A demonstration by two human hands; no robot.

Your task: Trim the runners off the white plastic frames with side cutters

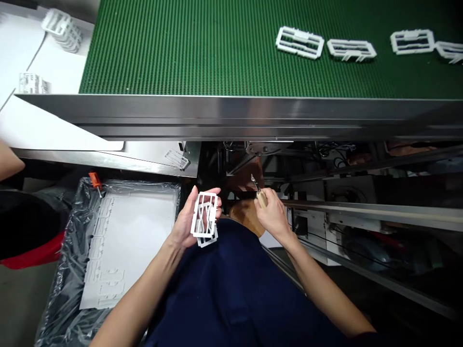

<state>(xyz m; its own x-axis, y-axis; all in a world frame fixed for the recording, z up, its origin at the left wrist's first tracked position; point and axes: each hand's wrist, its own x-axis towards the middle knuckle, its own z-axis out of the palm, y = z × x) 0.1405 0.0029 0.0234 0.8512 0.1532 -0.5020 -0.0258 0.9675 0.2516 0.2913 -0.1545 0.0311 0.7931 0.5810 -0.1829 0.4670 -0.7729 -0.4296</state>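
Note:
Two white plastic frames (205,215) lie one over the other in my left hand (185,222), the lower one sticking out below. The palm faces up and the fingers curl behind them. My right hand (274,215) is closed around the pale handle of a small cutting tool (258,190), its metal tip pointing up and away from me. The hands are apart, and the tool does not touch the frames. Several similar white frames (300,42) rest on the green ribbed conveyor belt (173,48) above.
A metal rail (231,115) edges the belt. At the left stands a bin lined with clear plastic (67,270), holding white sheet and frames, an orange-handled tool (95,180) on its rim. Stacked frames (63,30) stand on the white table (21,125). Another person's arm (9,161) shows at far left.

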